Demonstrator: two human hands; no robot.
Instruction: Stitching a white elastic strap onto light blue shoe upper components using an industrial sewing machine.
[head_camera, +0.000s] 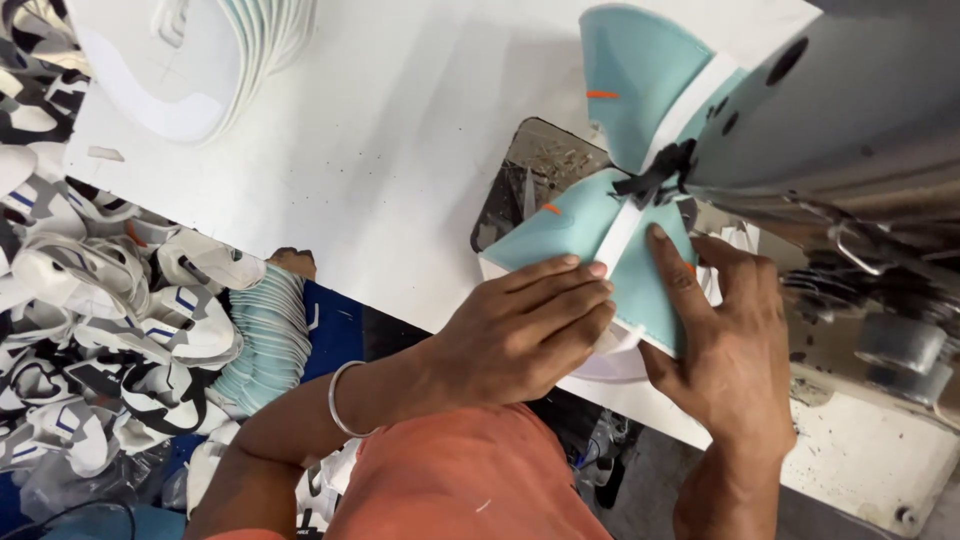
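Note:
A light blue fabric piece (575, 225) with a white strip down its middle lies under the head of a grey sewing machine (860, 110). My left hand (520, 335) presses flat on its left half, fingers together. My right hand (725, 340) pins its right half, index finger stretched toward the black presser foot (660, 175). A second blue piece (635, 70), joined along the same white strip, rises behind the foot. Small orange marks show on both pieces.
The white table (380, 150) carries a stack of white and pale blue cut pieces (210, 50) at its far left corner. Left of the table, on the floor side, lie heaps of black-and-white shoe parts (90, 320) and a bundle of pale blue pieces (265, 340).

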